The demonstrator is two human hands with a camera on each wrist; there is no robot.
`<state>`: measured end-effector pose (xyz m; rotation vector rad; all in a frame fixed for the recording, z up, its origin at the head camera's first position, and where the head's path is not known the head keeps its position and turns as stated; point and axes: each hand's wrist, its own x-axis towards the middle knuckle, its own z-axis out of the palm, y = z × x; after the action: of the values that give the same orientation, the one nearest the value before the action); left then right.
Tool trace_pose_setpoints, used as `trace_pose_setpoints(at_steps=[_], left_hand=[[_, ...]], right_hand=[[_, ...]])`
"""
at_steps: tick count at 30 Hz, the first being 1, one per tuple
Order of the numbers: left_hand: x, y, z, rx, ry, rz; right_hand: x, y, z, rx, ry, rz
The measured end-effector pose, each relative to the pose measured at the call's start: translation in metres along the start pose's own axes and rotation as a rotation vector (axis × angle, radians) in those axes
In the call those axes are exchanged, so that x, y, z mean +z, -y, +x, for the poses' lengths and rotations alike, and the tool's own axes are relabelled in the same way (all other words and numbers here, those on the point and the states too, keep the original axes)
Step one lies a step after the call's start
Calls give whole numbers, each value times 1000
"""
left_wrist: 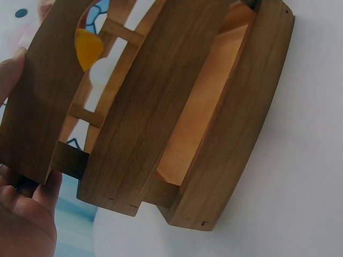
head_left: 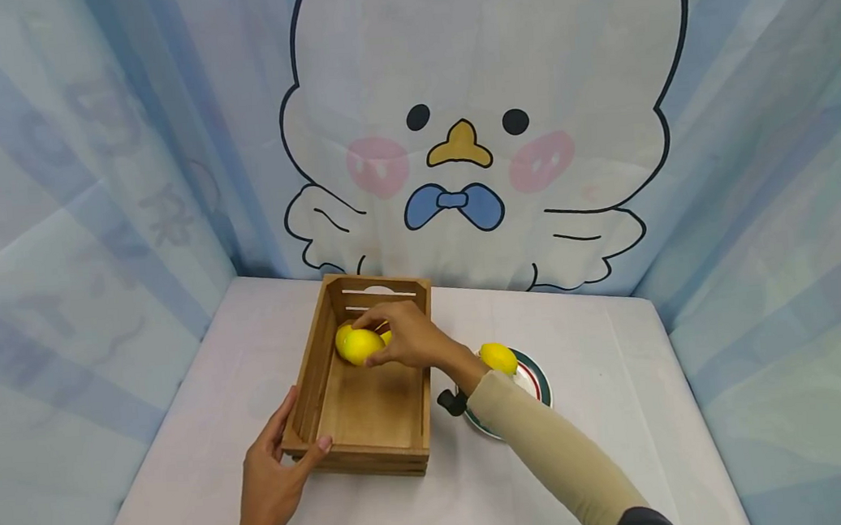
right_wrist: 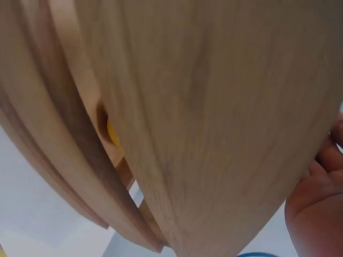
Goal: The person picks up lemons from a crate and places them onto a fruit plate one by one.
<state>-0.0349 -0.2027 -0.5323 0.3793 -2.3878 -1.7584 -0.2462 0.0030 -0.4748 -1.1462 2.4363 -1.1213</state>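
My right hand [head_left: 407, 337] reaches into a wooden crate [head_left: 376, 412] and pinches a lemon [head_left: 363, 347] between thumb and fingers. Beside that lemon, partly covered by it and the hand, show another lemon [head_left: 342, 333] and a bit of yellow [head_left: 387, 337]. With thumb over the rim and fingers along the side, my left hand [head_left: 274, 472] grips the crate's near left corner. The left wrist view shows the slatted crate wall [left_wrist: 155, 101] close up. A side plank [right_wrist: 214, 107] fills much of the right wrist view, hiding the right hand's fingertips.
Right of the crate stands a plate [head_left: 542, 380] with a green and red rim, bearing a lemon [head_left: 498, 359]; my right forearm passes over it. A white cloth covers the table [head_left: 607, 412]. Curtains [head_left: 53, 239] enclose the back and sides.
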Motion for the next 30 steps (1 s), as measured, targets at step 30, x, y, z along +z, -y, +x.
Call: trace_pose_setpoints(at_steps=[30], left_hand=[[0, -2, -1, -18, -2, 2]], right_hand=[[-12, 18, -36, 8, -250, 228]])
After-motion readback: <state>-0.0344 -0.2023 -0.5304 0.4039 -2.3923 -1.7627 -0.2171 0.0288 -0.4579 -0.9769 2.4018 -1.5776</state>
